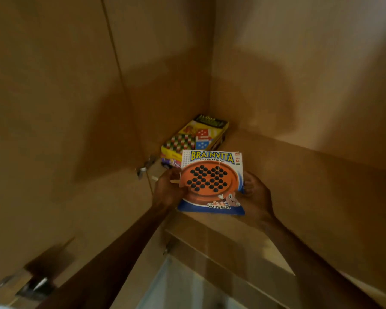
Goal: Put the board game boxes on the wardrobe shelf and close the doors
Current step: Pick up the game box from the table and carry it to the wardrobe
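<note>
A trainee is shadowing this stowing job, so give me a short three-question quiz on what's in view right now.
1. True or false: the Brainvita box already lies on the stack of game boxes, hands off.
2. How many hands hold it? A none, B one, C two.
3. Fill in: the stack sits in the shelf's back ____ corner.
Key: 1 false; 2 C, left hand and right hand; 3 left.

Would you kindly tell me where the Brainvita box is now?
In the head view the Brainvita box is mid-frame, held between the left hand and right hand over the wardrobe shelf, just before the stack of game boxes in its corner.
</note>
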{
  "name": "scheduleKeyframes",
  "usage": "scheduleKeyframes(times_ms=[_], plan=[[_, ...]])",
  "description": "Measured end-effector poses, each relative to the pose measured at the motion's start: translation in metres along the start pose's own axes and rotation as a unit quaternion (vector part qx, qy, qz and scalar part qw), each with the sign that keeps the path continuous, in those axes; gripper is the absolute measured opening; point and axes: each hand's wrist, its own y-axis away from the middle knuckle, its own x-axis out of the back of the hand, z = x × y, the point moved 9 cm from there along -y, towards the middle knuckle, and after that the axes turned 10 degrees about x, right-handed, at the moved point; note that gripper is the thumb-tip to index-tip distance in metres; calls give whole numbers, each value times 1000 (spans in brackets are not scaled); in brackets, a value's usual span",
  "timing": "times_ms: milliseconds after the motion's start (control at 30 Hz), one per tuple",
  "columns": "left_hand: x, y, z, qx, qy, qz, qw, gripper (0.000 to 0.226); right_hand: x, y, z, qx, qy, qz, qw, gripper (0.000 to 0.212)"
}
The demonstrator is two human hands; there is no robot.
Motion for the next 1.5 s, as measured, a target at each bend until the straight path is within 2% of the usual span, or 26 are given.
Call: scheduleKeyframes(times_ms=[67, 133, 200, 300, 400, 467, 533, 633, 700, 833, 933, 1000, 1067, 1167, 1233, 1300, 1400, 1500], plan=[[-11, -31, 20, -13, -12, 3, 1000, 46, 4, -38, 3, 4, -2, 4, 1000, 52], [-22, -60, 41, -18, -34, 4, 999, 45, 8, -77, 8, -2, 2, 8, 1000, 47], [-36, -79, 59, -27, -48, -34, 998, 51, 5, -105, 12, -3, 24, 5, 1000, 41], [-58, -104, 79, -15, -45, -136, 990, 68, -2, -141, 23, -11, 48, -4, 999, 30], [-57, -128, 88, -44, -182, -147, 971, 54, -9, -162, 29, -8, 50, -8, 999, 23], [-50, -144, 91, -83, -171, -152, 970, 56, -15, -170, 28, 3, 39, -19, 999, 14], [-39, -163, 87, -122, -168, -126, 970, 53, -24, -174, 27, 14, 20, -42, 999, 9], [-20, -171, 86, -144, -274, -12, 951, 38, -39, -177, 22, 41, 5, -78, 996, 9], [-15, -166, 87, -148, -292, 28, 945, 30, -48, -181, 17, 64, 9, -100, 993, 13], [-18, -156, 91, -174, -297, 64, 937, 30, -64, -187, 15, 64, 1, -138, 988, 24], [-17, -164, 82, -130, -300, 58, 943, 34, -67, -186, 15, 53, 5, -155, 986, 28], [-18, -166, 77, -103, -283, 40, 953, 33, -65, -183, 15, 48, -7, -171, 984, 32], [-21, -162, 75, -114, -257, 30, 959, 33, -63, -176, 12, 50, -23, -190, 980, 41], [-16, -131, 62, -112, -166, 107, 974, 27, -61, -160, 19, 47, -48, -188, 980, 52], [-9, -102, 39, -90, -82, 167, 978, 23, -62, -143, 28, 27, -63, -166, 984, 50], [-6, -74, 7, -41, -32, 193, 980, 24, -68, -122, 35, 20, -76, -156, 985, 44], [6, -26, -45, 24, 32, 200, 979, 18, -94, -84, 36, 5, -102, -187, 977, 41], [30, 37, -89, 76, 61, 235, 967, 17, -134, -40, 25, -16, -126, -255, 958, 39]])
